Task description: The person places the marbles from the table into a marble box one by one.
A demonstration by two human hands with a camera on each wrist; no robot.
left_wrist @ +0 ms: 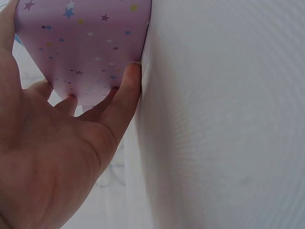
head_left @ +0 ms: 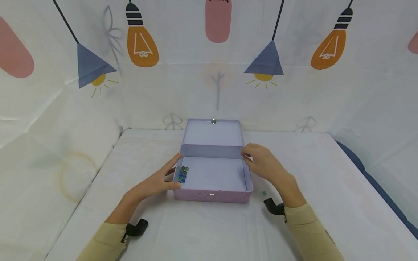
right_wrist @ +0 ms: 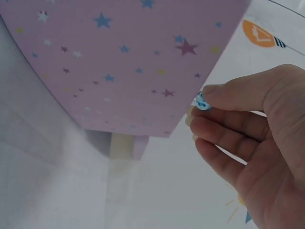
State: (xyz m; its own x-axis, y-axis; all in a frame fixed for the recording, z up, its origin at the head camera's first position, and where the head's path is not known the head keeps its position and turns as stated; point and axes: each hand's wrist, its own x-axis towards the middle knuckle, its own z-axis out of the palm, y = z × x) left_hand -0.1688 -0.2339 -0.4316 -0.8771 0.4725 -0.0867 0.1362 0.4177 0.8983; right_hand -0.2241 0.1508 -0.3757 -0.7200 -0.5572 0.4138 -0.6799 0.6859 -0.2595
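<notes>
A lilac metal box (head_left: 212, 196) with a star pattern stands with its hinged lid (head_left: 213, 132) raised at the back. Several blue, green and brownish glass marbles (head_left: 183, 174) cluster along the left end of its floor. My left hand (head_left: 156, 183) rests against the box's left side, its fingers spread along the wall and rim. Over the right rim, my right hand (head_left: 264, 161) pinches a clear marble with blue swirls (right_wrist: 201, 101) between thumb and forefinger. The head view hides that marble behind the fingers.
One green marble (head_left: 264, 193) lies on the white table (head_left: 202, 232), right of the box's front corner. Behind the table hangs a white cloth (head_left: 183, 90) printed with lamps and bulbs. Dark wrist mounts (head_left: 273, 207) stick out beside both sleeves.
</notes>
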